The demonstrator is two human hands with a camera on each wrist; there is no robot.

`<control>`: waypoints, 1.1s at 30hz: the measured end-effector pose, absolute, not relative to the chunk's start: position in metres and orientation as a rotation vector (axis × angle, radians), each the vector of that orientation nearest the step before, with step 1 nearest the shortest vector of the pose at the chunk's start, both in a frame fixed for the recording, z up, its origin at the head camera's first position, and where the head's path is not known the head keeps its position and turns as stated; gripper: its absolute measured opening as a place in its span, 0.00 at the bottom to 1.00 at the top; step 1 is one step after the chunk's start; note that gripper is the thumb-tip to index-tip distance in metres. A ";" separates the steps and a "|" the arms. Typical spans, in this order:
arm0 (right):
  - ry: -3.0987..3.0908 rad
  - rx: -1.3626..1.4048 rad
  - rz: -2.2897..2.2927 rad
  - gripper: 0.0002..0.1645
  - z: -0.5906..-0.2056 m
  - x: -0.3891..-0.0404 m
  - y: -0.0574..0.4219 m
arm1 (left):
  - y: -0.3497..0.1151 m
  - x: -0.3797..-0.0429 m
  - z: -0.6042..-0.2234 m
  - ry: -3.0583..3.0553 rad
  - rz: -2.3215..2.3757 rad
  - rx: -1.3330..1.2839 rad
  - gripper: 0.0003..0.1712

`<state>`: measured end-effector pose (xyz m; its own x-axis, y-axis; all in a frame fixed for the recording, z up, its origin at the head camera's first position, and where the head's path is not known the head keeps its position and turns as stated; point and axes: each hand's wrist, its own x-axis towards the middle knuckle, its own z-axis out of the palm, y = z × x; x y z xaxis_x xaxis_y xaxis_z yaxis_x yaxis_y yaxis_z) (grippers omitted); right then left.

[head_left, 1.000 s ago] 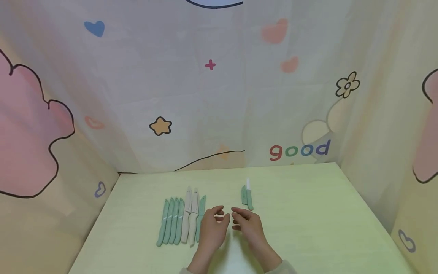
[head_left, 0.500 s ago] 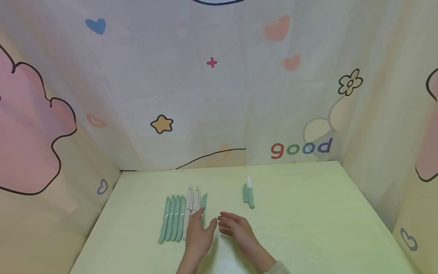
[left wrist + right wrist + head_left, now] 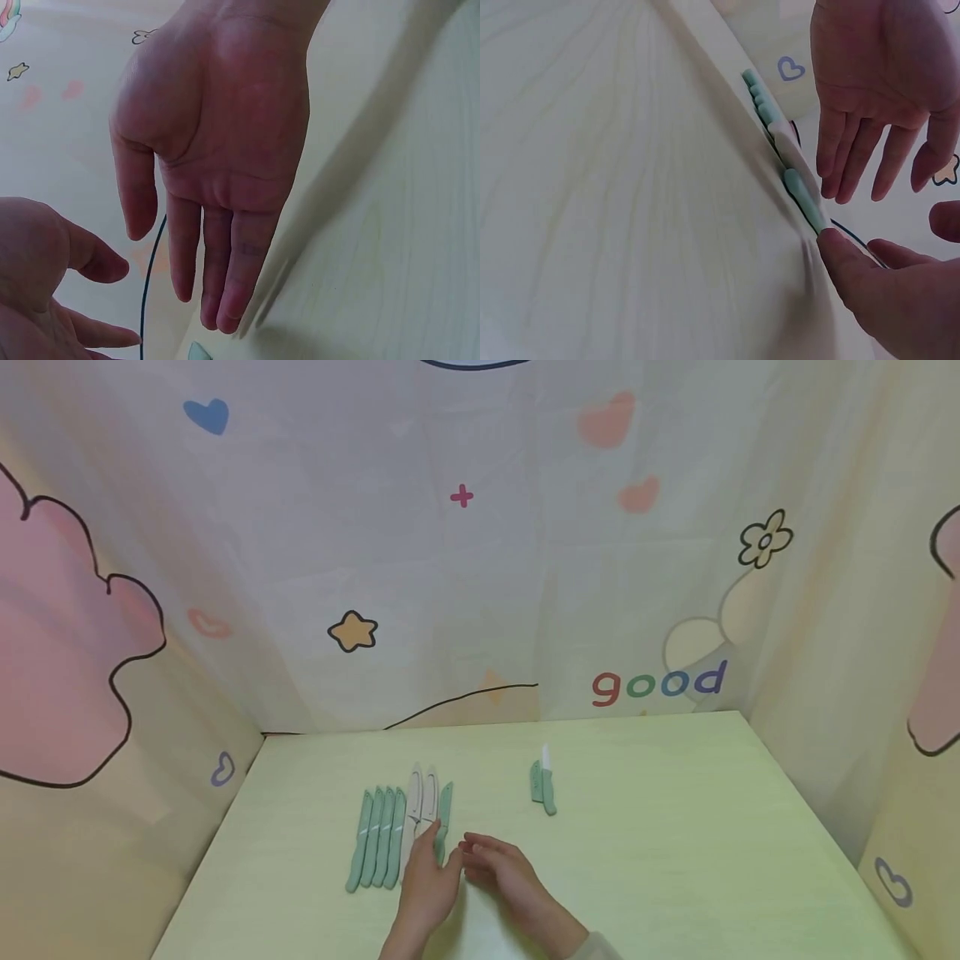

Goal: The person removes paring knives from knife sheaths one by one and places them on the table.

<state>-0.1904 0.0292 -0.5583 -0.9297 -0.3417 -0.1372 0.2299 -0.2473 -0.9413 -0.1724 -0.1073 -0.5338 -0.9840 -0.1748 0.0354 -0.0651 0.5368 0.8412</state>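
My left hand [image 3: 431,885] hovers over the handle ends of the pale knives [image 3: 422,793], its fingers extended and holding nothing in the left wrist view. Facing it, my right hand [image 3: 510,881] is held with loosely bent fingers, nothing in them. Only a small gap shows between the hands. A green knife [image 3: 446,802] lies at the row's right end, just beyond my left fingers; its handle [image 3: 802,196] shows in the right wrist view. Several green knives [image 3: 375,839] with white slanted lines lie side by side at the left. The pale knives' handles are partly hidden by my left hand.
Farther back stands apart a small green-handled knife [image 3: 548,789] with a bare white blade, lying against a green sheath [image 3: 536,782]. The pale table [image 3: 675,843] meets a printed curtain [image 3: 450,568] at the back and both sides.
Both hands have moved left toward the row of knives. The left hand's fingers have straightened from a bent pose. The knives stay where they were; the view has shifted slightly.
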 end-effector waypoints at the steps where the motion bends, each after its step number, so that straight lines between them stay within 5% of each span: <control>1: 1.638 -0.131 -2.227 0.28 -0.559 -0.190 0.028 | -0.107 -0.173 -0.535 -2.660 -1.447 0.208 0.33; 33: 1.654 -0.093 -2.192 0.25 -0.560 -0.200 0.021 | -0.100 -0.183 -0.542 -2.766 -1.404 0.155 0.34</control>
<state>-0.1996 0.0213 -0.5598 -0.9210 -0.3458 -0.1794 0.2674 -0.2263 -0.9366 -0.1832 -0.1002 -0.5423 -0.9944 -0.1048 -0.0135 -0.0728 0.5865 0.8066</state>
